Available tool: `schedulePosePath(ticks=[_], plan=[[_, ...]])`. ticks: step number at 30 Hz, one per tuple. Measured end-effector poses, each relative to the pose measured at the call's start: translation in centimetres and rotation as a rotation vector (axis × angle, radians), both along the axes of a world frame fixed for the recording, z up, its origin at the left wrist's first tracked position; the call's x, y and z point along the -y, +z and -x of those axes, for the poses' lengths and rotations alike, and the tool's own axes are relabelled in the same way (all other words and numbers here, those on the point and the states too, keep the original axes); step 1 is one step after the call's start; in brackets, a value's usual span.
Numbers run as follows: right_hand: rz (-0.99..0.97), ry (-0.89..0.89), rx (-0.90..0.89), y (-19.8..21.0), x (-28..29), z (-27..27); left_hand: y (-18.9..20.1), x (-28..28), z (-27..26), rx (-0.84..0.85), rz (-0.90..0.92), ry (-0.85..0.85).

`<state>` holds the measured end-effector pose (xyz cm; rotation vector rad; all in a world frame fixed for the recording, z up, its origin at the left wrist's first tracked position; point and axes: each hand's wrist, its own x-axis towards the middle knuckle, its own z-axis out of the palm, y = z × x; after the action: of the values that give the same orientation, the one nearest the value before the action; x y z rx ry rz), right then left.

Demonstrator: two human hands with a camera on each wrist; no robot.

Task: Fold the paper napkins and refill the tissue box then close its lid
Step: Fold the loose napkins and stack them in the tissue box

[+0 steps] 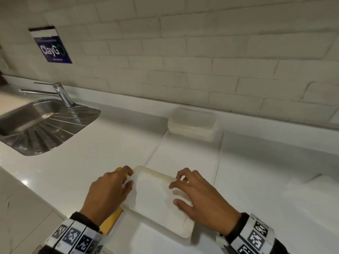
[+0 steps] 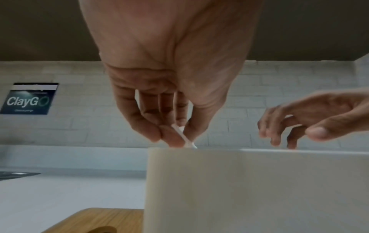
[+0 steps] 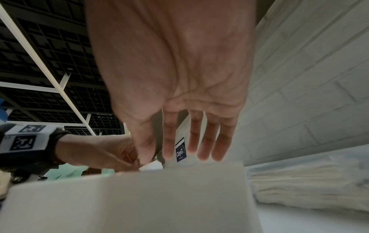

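Observation:
The white tissue box (image 1: 185, 233) stands open on the counter, near the front edge, with a white napkin (image 1: 154, 195) lying in its top. My left hand (image 1: 129, 177) is at the box's far left corner and pinches the napkin's edge (image 2: 182, 137) between thumb and fingers. My right hand (image 1: 176, 182) is over the far right side, fingers loosely spread, tips touching the napkin. A wooden lid (image 1: 111, 222) lies on the counter left of the box, partly under my left wrist. In both wrist views the box wall (image 2: 239, 189) (image 3: 139, 197) fills the lower frame.
A stack of white napkins (image 1: 192, 125) sits at the back by the tiled wall. Another pale pile of napkins (image 3: 309, 186) lies right of the box. A steel sink (image 1: 36, 125) with a tap (image 1: 60, 92) is at the far left.

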<state>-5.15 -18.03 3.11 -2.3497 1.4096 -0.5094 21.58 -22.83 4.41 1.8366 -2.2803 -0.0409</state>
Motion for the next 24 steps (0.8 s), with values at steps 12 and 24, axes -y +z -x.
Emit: schedulePosePath(ticks=[12,24], plan=[[-0.051,-0.398,0.016,-0.5,-6.3,20.0,-1.7,-0.5,3.8,0.065,-0.301,-0.08],[-0.413,-0.82,-0.399,-5.4,-13.5,42.2,3.9,-5.7,40.9,-0.004,-0.406,-0.724]])
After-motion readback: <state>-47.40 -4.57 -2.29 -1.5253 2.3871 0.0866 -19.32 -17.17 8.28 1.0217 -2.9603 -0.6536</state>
